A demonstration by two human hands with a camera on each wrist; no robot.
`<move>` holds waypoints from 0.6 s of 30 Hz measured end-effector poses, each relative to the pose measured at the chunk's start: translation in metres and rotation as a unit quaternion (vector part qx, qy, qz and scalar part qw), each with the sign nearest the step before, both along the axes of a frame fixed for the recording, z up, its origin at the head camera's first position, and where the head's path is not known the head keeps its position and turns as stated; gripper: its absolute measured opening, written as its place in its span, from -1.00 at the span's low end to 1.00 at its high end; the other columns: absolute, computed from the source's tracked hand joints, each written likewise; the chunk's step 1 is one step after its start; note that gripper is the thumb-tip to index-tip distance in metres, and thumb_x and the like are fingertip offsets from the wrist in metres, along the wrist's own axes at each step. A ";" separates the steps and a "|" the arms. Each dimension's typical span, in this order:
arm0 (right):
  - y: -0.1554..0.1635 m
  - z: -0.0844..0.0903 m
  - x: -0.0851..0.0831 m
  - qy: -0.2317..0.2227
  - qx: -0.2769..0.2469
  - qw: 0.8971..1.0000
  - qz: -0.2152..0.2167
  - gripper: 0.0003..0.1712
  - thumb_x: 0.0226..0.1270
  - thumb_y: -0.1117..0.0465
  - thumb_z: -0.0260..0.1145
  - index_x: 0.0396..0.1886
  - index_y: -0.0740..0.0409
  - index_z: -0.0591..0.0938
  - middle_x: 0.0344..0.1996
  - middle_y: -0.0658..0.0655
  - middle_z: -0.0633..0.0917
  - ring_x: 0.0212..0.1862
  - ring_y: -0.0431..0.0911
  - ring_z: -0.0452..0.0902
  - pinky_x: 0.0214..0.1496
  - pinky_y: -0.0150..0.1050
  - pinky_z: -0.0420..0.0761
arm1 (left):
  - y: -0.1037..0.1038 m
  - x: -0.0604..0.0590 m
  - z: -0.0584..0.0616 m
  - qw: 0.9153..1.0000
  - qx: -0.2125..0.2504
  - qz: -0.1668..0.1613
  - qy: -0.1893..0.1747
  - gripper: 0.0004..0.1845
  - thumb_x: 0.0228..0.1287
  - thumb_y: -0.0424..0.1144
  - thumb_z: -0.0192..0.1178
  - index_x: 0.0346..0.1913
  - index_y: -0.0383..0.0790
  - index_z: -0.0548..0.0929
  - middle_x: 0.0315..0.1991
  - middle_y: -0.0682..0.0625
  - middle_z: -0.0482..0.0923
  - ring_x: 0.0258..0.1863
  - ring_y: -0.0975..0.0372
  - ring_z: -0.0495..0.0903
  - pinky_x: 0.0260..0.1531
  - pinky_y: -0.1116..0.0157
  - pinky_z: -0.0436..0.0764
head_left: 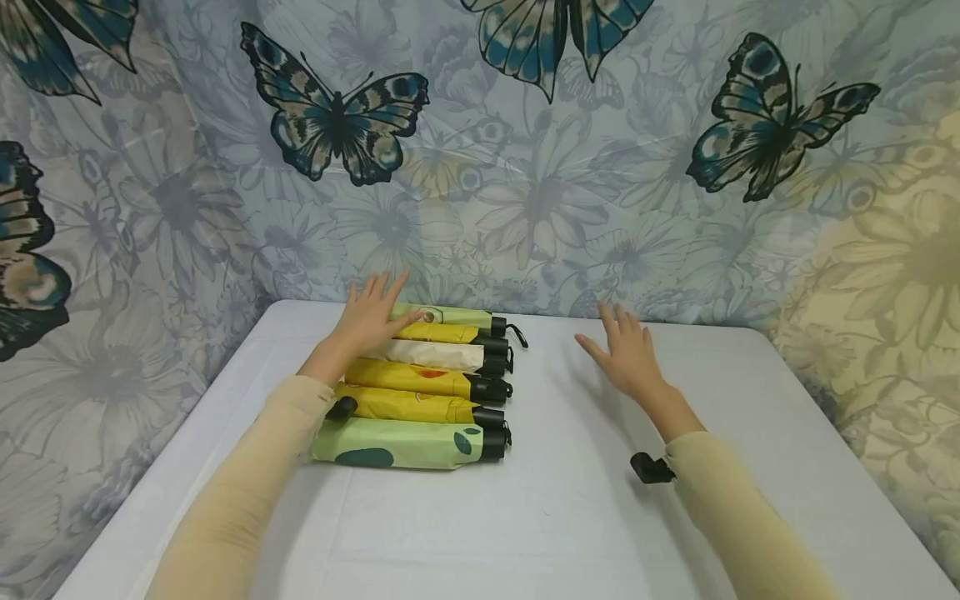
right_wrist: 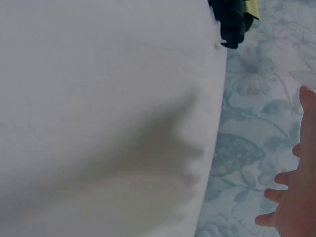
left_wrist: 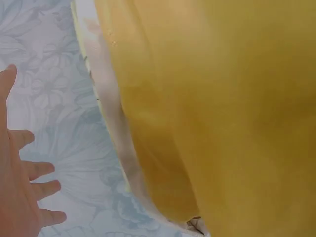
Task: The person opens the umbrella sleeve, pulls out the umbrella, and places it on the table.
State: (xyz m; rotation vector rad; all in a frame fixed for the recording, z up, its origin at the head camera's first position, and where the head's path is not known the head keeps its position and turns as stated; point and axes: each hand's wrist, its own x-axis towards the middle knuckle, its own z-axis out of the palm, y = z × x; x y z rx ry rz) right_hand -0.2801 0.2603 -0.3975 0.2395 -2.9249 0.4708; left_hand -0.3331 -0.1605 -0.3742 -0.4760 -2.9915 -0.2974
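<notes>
Several folded umbrellas lie side by side in a column on the table, their black handles to the right. Nearest is a light green umbrella [head_left: 427, 443] with dark leaf shapes; beyond it come yellow umbrellas [head_left: 412, 380], a cream one [head_left: 431, 357], another yellow one and a green one [head_left: 465, 317] at the back. My left hand [head_left: 366, 321], fingers spread, is over the left ends of the far umbrellas. In the left wrist view, yellow fabric [left_wrist: 237, 118] fills the right side. My right hand [head_left: 630, 362] hovers with spread fingers right of the handles, holding nothing.
The white table [head_left: 555, 525] meets a butterfly-patterned cloth backdrop [head_left: 540, 200] at its back edge. A black wrist camera [head_left: 651, 468] sits at my right cuff. In the right wrist view, the hand's shadow [right_wrist: 153, 143] falls on the tabletop.
</notes>
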 end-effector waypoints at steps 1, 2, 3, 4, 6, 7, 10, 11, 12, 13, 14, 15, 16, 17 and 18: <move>-0.001 -0.001 0.002 0.003 -0.006 1.000 0.005 -0.04 0.48 -0.33 -0.09 0.59 0.15 -0.10 0.49 0.50 0.02 0.47 0.47 -0.07 0.42 0.48 -0.07 | 0.000 0.001 0.000 1.000 0.005 -0.001 0.000 -0.11 0.38 0.39 -0.16 0.59 0.05 -0.17 0.57 -0.26 -0.17 0.55 -0.19 -0.14 0.46 -0.32 -0.22; -0.002 -0.003 0.004 0.004 -0.013 1.000 0.008 -0.05 0.48 -0.33 -0.09 0.58 0.16 -0.09 0.48 0.50 0.04 0.46 0.47 -0.05 0.43 0.47 -0.05 | -0.001 0.003 0.000 1.000 0.007 -0.002 0.001 -0.11 0.38 0.37 -0.14 0.59 0.04 -0.15 0.57 -0.26 -0.15 0.55 -0.19 -0.12 0.46 -0.32 -0.20; -0.004 -0.004 0.006 0.002 -0.022 1.000 0.012 -0.05 0.48 -0.32 -0.09 0.58 0.17 -0.09 0.48 0.50 0.05 0.45 0.47 -0.03 0.43 0.46 -0.03 | -0.001 0.005 0.001 1.000 0.014 -0.004 0.000 -0.12 0.39 0.35 -0.11 0.59 0.03 -0.14 0.57 -0.27 -0.14 0.55 -0.19 -0.12 0.46 -0.32 -0.20; -0.005 -0.005 0.009 0.000 -0.033 0.999 0.017 -0.05 0.49 -0.32 -0.09 0.58 0.17 -0.08 0.48 0.50 0.07 0.45 0.47 -0.01 0.43 0.45 -0.01 | -0.001 0.007 0.001 1.000 0.019 -0.006 -0.002 -0.12 0.39 0.33 -0.09 0.59 0.02 -0.12 0.57 -0.27 -0.13 0.54 -0.19 -0.11 0.46 -0.32 -0.19; -0.008 -0.006 0.013 -0.009 -0.056 0.998 0.024 -0.06 0.49 -0.31 -0.09 0.58 0.16 -0.08 0.49 0.48 0.08 0.46 0.45 0.00 0.43 0.44 0.02 | -0.002 0.011 0.001 1.000 0.025 -0.010 -0.007 -0.12 0.39 0.31 -0.06 0.58 0.02 -0.12 0.56 -0.28 -0.12 0.54 -0.19 -0.11 0.46 -0.31 -0.20; -0.009 -0.007 0.016 -0.016 -0.070 0.997 0.027 -0.07 0.49 -0.32 -0.09 0.58 0.15 -0.07 0.49 0.46 0.08 0.47 0.43 -0.01 0.43 0.43 0.03 | -0.003 0.013 0.001 1.000 0.027 -0.012 -0.011 -0.12 0.39 0.31 -0.06 0.59 0.03 -0.13 0.56 -0.29 -0.12 0.54 -0.20 -0.12 0.47 -0.31 -0.20; -0.014 -0.009 0.023 -0.045 -0.112 0.992 0.040 -0.09 0.50 -0.31 -0.10 0.59 0.11 -0.09 0.52 0.39 0.05 0.51 0.37 -0.06 0.46 0.41 0.00 | -0.004 0.020 0.001 0.999 0.033 -0.016 -0.023 -0.11 0.38 0.37 -0.12 0.58 0.08 -0.18 0.57 -0.27 -0.14 0.55 -0.19 -0.13 0.48 -0.29 -0.23; -0.015 -0.009 0.025 -0.058 -0.126 0.989 0.043 -0.09 0.50 -0.32 -0.12 0.59 0.08 -0.10 0.54 0.36 0.03 0.52 0.36 -0.09 0.47 0.41 -0.03 | -0.005 0.022 0.000 0.999 0.035 -0.017 -0.027 -0.10 0.37 0.39 -0.15 0.58 0.09 -0.19 0.57 -0.27 -0.14 0.55 -0.19 -0.13 0.48 -0.29 -0.23; -0.017 -0.010 0.028 -0.069 -0.141 0.986 0.047 -0.09 0.50 -0.32 -0.13 0.60 0.07 -0.12 0.55 0.33 0.02 0.53 0.34 -0.12 0.48 0.40 -0.05 | -0.005 0.024 0.000 0.999 0.038 -0.018 -0.030 -0.09 0.35 0.43 -0.18 0.58 0.10 -0.20 0.57 -0.26 -0.14 0.55 -0.18 -0.12 0.48 -0.27 -0.23; -0.019 -0.011 0.030 -0.079 -0.157 0.983 0.050 -0.10 0.50 -0.32 -0.13 0.60 0.05 -0.12 0.55 0.31 0.01 0.54 0.33 -0.12 0.48 0.39 -0.05 | -0.005 0.026 0.000 0.998 0.040 -0.019 -0.033 -0.08 0.34 0.45 -0.21 0.58 0.10 -0.21 0.57 -0.25 -0.14 0.55 -0.17 -0.11 0.49 -0.27 -0.21; -0.020 -0.012 0.033 -0.088 -0.174 0.980 0.053 -0.11 0.51 -0.31 -0.13 0.60 0.04 -0.12 0.56 0.29 0.01 0.54 0.32 -0.12 0.48 0.39 -0.05 | -0.006 0.028 -0.001 0.998 0.043 -0.020 -0.035 -0.08 0.33 0.47 -0.24 0.58 0.10 -0.21 0.57 -0.24 -0.13 0.55 -0.17 -0.09 0.49 -0.26 -0.18; -0.022 -0.013 0.036 -0.095 -0.188 0.976 0.055 -0.11 0.51 -0.30 -0.13 0.60 0.04 -0.13 0.56 0.29 0.01 0.54 0.32 -0.10 0.48 0.40 -0.03 | -0.006 0.030 -0.001 0.998 0.047 -0.023 -0.037 -0.08 0.33 0.47 -0.25 0.58 0.10 -0.21 0.57 -0.24 -0.13 0.55 -0.17 -0.08 0.49 -0.25 -0.15; -0.024 -0.014 0.038 -0.100 -0.204 0.972 0.056 -0.12 0.51 -0.29 -0.11 0.60 0.04 -0.12 0.55 0.29 0.03 0.53 0.32 -0.08 0.48 0.39 -0.01 | -0.007 0.032 -0.001 0.998 0.049 -0.026 -0.037 -0.08 0.33 0.47 -0.25 0.58 0.09 -0.21 0.57 -0.24 -0.11 0.54 -0.17 -0.06 0.49 -0.25 -0.10; -0.026 -0.016 0.041 -0.105 -0.217 0.969 0.057 -0.12 0.51 -0.29 -0.10 0.60 0.03 -0.10 0.55 0.29 0.05 0.53 0.30 -0.05 0.48 0.37 0.02 | -0.007 0.034 -0.002 0.997 0.055 -0.030 -0.036 -0.09 0.34 0.46 -0.24 0.58 0.08 -0.19 0.56 -0.24 -0.08 0.53 -0.17 -0.04 0.48 -0.24 -0.07; -0.028 -0.017 0.044 -0.108 -0.229 0.966 0.058 -0.14 0.52 -0.27 -0.08 0.59 0.03 -0.09 0.54 0.30 0.08 0.52 0.29 -0.01 0.48 0.36 0.05 | -0.007 0.035 -0.002 0.997 0.059 -0.032 -0.037 -0.10 0.35 0.45 -0.24 0.58 0.09 -0.18 0.56 -0.24 -0.05 0.53 -0.17 -0.02 0.48 -0.24 -0.03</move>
